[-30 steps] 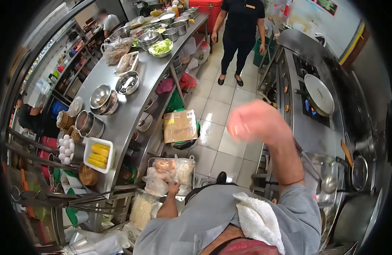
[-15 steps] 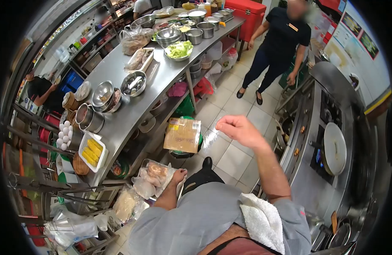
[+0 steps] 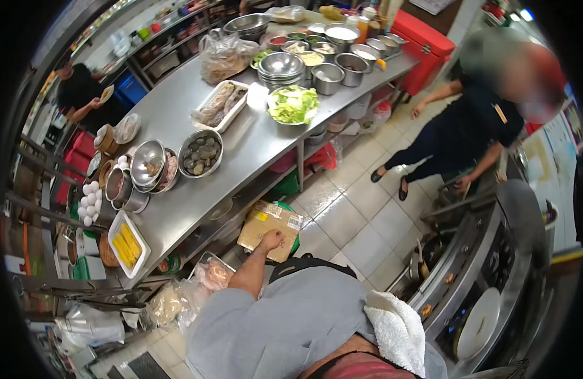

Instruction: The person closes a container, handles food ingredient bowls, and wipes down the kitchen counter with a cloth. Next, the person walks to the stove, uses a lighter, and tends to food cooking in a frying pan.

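My left hand [image 3: 272, 239] is closed in a loose fist above the cardboard box [image 3: 256, 235]; whether it holds anything is hidden. My right hand is out of view, below or behind my torso. Beside my left forearm lie plastic bags of pale food [image 3: 213, 275] in a tray. To the left, the steel table [image 3: 203, 189] bears a bowl of shellfish [image 3: 201, 153], a bowl of lettuce [image 3: 292, 105], a white tray of yellow corn [image 3: 127, 245] and eggs [image 3: 89, 205]. A white towel [image 3: 395, 331] hangs over my shoulder.
A person in dark clothes [image 3: 455, 126] stands at the upper right, near the stove [image 3: 452, 278]. A large pan [image 3: 478, 323] sits on a burner. Another person [image 3: 79, 95] holds a plate beyond the table. A red cooler [image 3: 419, 47] stands at the table's far end.
My left hand has moved from the bagged food to above the box. My right hand, raised earlier, has left the view. The view has swung left, toward the table.
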The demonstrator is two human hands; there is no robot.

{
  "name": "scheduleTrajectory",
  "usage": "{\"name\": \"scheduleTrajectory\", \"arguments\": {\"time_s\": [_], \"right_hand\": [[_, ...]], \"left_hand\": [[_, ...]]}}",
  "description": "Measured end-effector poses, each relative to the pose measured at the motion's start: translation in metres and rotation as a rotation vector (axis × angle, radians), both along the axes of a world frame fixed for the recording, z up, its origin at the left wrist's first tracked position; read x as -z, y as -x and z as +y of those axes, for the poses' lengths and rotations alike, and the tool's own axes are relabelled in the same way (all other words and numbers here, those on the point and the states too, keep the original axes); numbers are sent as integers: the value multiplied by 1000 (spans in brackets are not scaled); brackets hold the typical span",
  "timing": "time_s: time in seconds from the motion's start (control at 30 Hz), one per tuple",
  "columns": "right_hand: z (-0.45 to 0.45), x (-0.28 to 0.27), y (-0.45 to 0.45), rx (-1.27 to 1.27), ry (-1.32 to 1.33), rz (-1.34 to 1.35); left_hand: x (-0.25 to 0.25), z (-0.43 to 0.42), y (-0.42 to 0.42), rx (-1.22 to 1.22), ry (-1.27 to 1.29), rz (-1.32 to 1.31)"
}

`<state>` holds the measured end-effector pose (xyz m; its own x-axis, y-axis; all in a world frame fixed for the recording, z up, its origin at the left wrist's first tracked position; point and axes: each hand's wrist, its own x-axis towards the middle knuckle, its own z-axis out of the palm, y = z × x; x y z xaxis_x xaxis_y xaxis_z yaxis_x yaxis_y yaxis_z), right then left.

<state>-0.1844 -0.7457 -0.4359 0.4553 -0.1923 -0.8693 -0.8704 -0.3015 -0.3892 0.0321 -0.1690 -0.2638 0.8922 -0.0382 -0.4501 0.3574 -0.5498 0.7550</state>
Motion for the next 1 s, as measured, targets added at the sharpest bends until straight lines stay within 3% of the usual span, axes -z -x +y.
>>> {"name": "scheduleTrajectory", "arguments": {"time_s": [0.13, 0.3, 0.37, 0.4, 0.47, 0.5, 0.6, 0.7, 0.73, 0.8, 1.0], "right_hand": [[-29, -20, -38, 54, -79, 96], [-59, 6, -187, -101, -246, -104], [-11, -112, -310, -633, 8, -410], [-12, -98, -358, -564, -33, -436], [42, -198, -444, -386, -8, -462], [48, -208, -485, -430, -82, -639], [78, -251, -576, -413, -200, -786], [126, -312, -603, -303, -240, -663], [141, -313, -607, -324, -248, -663], [170, -311, -610, -438, -361, -615], [242, -345, -601, -628, -547, -484]], "left_hand": [[-11, -18, -62, -150, 44, -146], [-25, -52, -88, -265, -13, -111], [-20, -64, -93, -330, 41, -111], [-20, -74, -90, -372, 98, -110], [-37, -86, -103, -502, 164, -173], [-53, -89, -113, -606, 228, -241], [-129, -86, -145, -763, 295, -394], [-188, -70, -174, -992, 522, -472], [-203, -63, -184, -1012, 517, -481], [-224, -46, -198, -1203, 780, -582], [-231, 20, -260, -1326, 1061, -710]]}}
